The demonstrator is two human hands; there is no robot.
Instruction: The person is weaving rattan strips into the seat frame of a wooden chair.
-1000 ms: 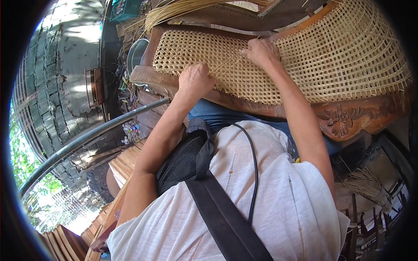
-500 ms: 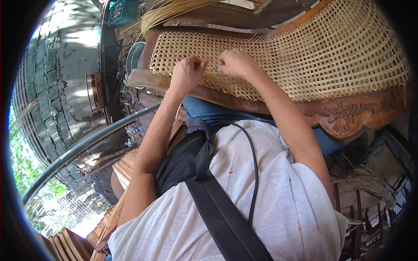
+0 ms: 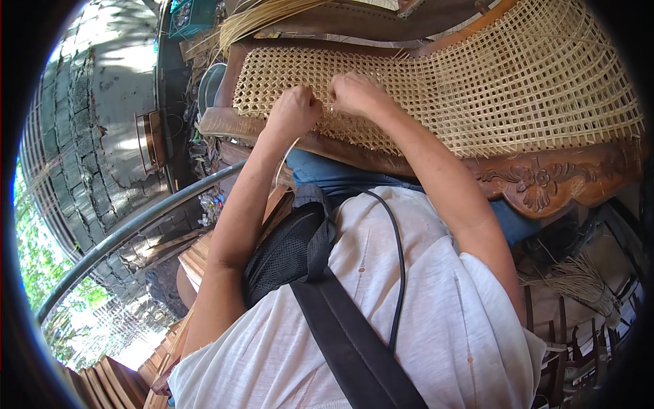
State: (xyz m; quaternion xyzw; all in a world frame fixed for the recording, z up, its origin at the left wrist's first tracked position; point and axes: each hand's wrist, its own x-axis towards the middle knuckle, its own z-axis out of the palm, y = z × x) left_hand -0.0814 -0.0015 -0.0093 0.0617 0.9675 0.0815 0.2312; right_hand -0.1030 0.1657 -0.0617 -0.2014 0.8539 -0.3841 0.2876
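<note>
A woven cane panel fills a carved dark wooden seat frame lying across my lap. Over its left part, close to the near rail, both my hands work side by side. My left hand is closed, fingertips pressed together and turned inward; what they pinch is hidden. Just to its right, my right hand is closed too, knuckles up. A small shiny bit shows at its fingertips, too small to name. Below my left wrist a pale cane strand curves down past the rail.
A bundle of loose cane strands lies over the frame's far left corner. A metal pipe slants along my left. A bucket stands beyond the frame's left end. More strands lie at lower right.
My right hand has moved a little left and away from me, closer to my left hand. The pale strand below my left wrist now shows more plainly.
</note>
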